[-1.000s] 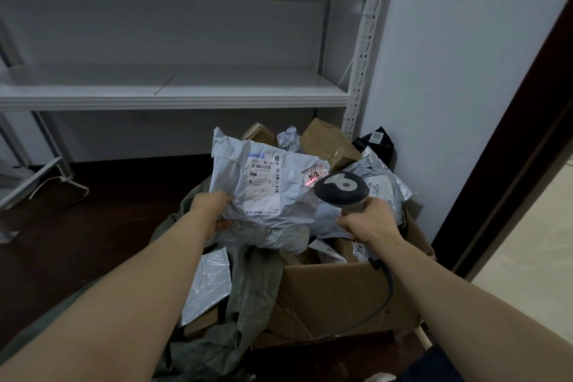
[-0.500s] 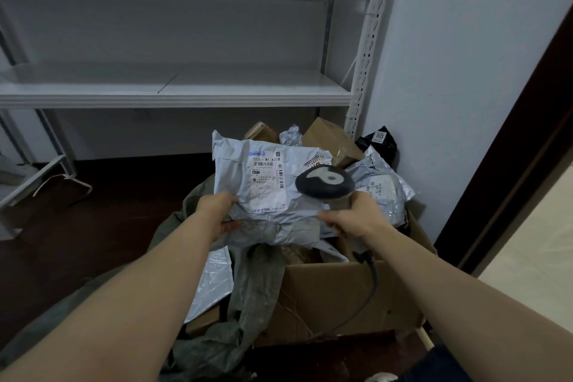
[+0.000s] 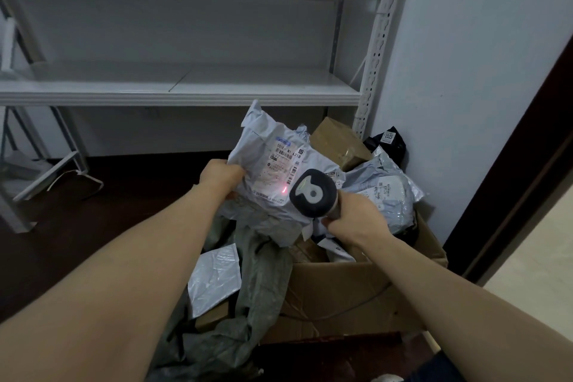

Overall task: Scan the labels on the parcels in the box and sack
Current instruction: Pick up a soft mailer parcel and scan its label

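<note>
My left hand (image 3: 220, 176) grips the left edge of a grey plastic mailer parcel (image 3: 273, 170), held tilted above the box and sack. Its white label faces me, with a red scanner dot on the label's lower right. My right hand (image 3: 353, 220) is closed on the handle of a dark barcode scanner (image 3: 313, 195), whose head sits just right of the label. Below lies a cardboard box (image 3: 347, 298) holding several grey mailers (image 3: 384, 195) and a brown carton (image 3: 338, 143). A grey-green sack (image 3: 257, 282) slumps left of the box, with a silver mailer (image 3: 214, 276) in it.
White metal shelving (image 3: 186, 93) stands behind the box, its upright post (image 3: 372, 65) beside the wall on the right. A black parcel (image 3: 387, 143) leans in the corner. The scanner's cable (image 3: 366, 304) hangs across the box front. A dark doorframe (image 3: 511, 170) runs down the right.
The parcel has tipped and turned so its label slants. The scanner dropped lower and to the right of the label, and the red dot now falls on the label's lower corner.
</note>
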Available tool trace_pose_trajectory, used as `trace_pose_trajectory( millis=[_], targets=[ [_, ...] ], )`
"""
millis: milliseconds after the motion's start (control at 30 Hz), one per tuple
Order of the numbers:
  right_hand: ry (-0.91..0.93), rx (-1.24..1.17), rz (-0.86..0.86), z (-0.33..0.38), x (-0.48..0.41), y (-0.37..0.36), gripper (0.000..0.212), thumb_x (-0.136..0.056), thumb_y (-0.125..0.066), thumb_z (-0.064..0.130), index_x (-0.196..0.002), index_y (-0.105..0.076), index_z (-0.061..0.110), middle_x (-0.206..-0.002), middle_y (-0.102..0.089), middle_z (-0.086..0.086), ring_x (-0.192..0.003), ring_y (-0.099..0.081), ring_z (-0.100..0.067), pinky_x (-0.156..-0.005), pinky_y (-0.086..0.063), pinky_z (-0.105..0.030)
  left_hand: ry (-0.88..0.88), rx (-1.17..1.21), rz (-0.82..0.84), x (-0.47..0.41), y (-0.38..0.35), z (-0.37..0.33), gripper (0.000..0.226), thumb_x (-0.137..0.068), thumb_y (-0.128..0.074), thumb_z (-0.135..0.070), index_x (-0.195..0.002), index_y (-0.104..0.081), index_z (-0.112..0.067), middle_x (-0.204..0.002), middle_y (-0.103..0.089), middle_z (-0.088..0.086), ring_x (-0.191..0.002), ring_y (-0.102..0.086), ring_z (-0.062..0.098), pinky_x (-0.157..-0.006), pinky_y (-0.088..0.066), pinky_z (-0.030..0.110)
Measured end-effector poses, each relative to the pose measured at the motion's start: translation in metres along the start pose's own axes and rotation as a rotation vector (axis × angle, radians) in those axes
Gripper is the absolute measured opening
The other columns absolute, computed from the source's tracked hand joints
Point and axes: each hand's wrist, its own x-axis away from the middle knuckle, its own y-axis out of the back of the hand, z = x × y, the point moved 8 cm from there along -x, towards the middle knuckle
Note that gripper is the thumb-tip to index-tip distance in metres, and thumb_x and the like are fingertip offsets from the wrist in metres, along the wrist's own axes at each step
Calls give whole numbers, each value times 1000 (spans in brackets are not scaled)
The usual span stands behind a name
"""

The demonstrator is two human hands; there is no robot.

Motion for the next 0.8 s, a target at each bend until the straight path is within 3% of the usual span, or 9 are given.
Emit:
trace_pose_trajectory(
  millis=[133,267,367,567,800],
  targets=[
    [-14,-18,-65,-3,-2,9,19,-79,-60,16,-74,-43,21,-72,-51,1,-74,-52,-22,-62,-41,-28,-3,-15,9,-2,-1,2,7,-82,-62,-12,-88,-61,-9,-102,-63,20,-94,-62,38,-78,-57,51],
    [-12,12,-39,-3,-3,6,29,-77,-60,17,-66,-34,26,-69,-48,3,-74,-53,-22,-62,-42,-29,-4,-24,11,-4,-2,6,11,-81,-62,-12,-91,-63,-9,-103,-63,21,-94,-63,38,-77,-57,51],
    [-19,23,-30,-4,-2,6,24,-76,-60,17,-69,-38,24,-70,-48,3,-76,-55,-22,-66,-48,-31,-3,-25,4,-3,0,6,12,-81,-63,-12,-92,-62,-9,-103,-63,20,-94,-62,38,-77,-57,51],
    [18,91,-31,7,0,9,11,-79,-57,16,-85,-48,19,-75,-50,2,-74,-51,-20,-62,-41,-28,-5,-11,7,-4,-2,5,11,-81,-63,-12,-92,-61,-9,-101,-62,19,-95,-62,39,-78,-57,51],
    [24,128,-30,10,-1,14,12,-81,-54,14,-86,-45,20,-64,-39,7,-73,-47,-21,-62,-37,-28,14,5,7,-8,1,10,15,-81,-64,-12,-95,-62,-7,-104,-62,20,-95,-61,39,-79,-57,51]
  ],
)
